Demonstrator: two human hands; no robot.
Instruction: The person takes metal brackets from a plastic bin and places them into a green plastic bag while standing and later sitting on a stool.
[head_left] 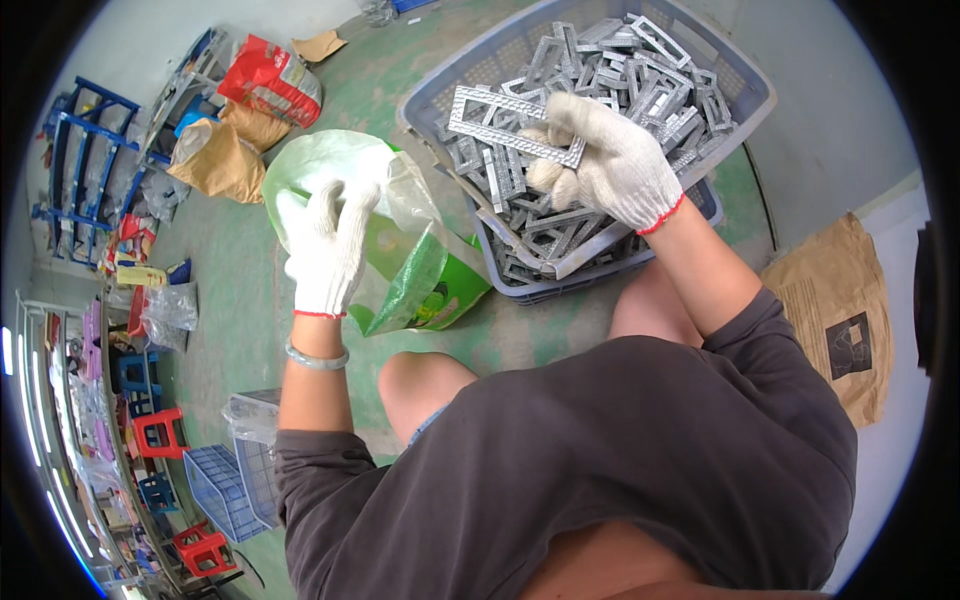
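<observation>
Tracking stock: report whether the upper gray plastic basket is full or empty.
Largely full: rectangular metal frames lie heaped across the upper gray plastic basket.

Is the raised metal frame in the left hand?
No, the right hand holds the metal frame above the grey basket, while the left hand is at the green bag's mouth.

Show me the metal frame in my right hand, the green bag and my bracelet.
Metal frame [500,138]: head view, on its lower long bar.
Green bag [408,278]: head view, on its near flap.
Bracelet [320,363]: head view, on the near side of its ring.
</observation>
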